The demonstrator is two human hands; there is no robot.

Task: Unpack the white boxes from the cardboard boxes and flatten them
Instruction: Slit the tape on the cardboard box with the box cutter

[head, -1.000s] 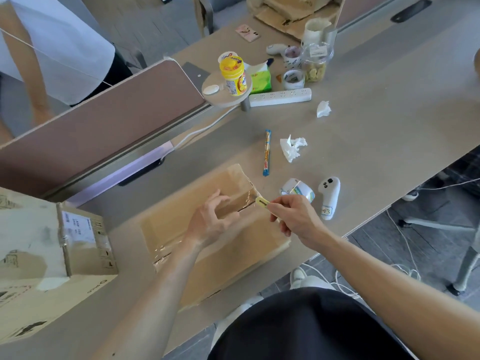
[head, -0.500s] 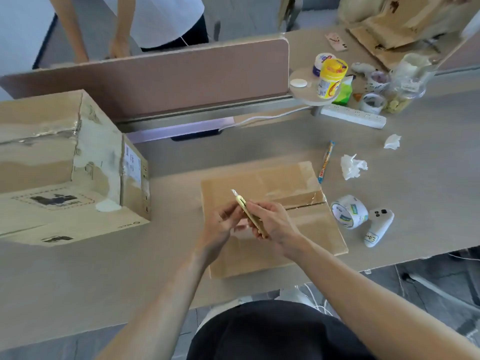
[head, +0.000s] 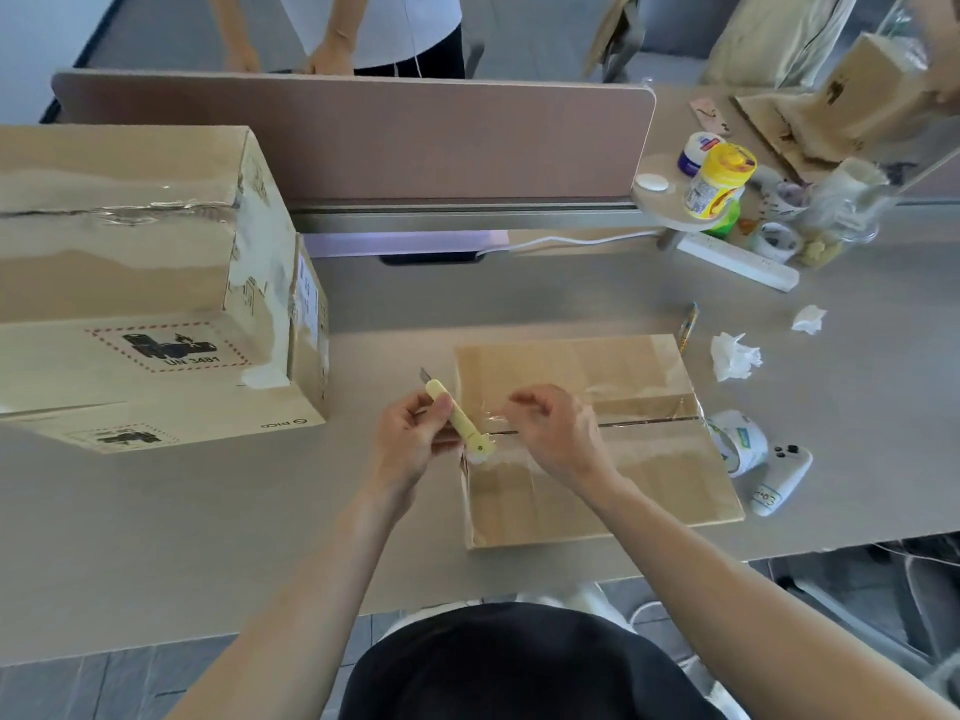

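bench: plain greyish top, kinda cluttered on the right
left side: big cardboard box, taped up
front middle: smaller cardboard box, lying flat
right of that: tape roll just beside a white controller
further back: crumpled tissues, power strip

Office, shared workstation: long grey surface split by a pinkish desk divider panel, white power strip with cable, clamp-on round shelf, another person standing across the divider.

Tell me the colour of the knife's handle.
Pale yellow knife handle, seen best in the head view.
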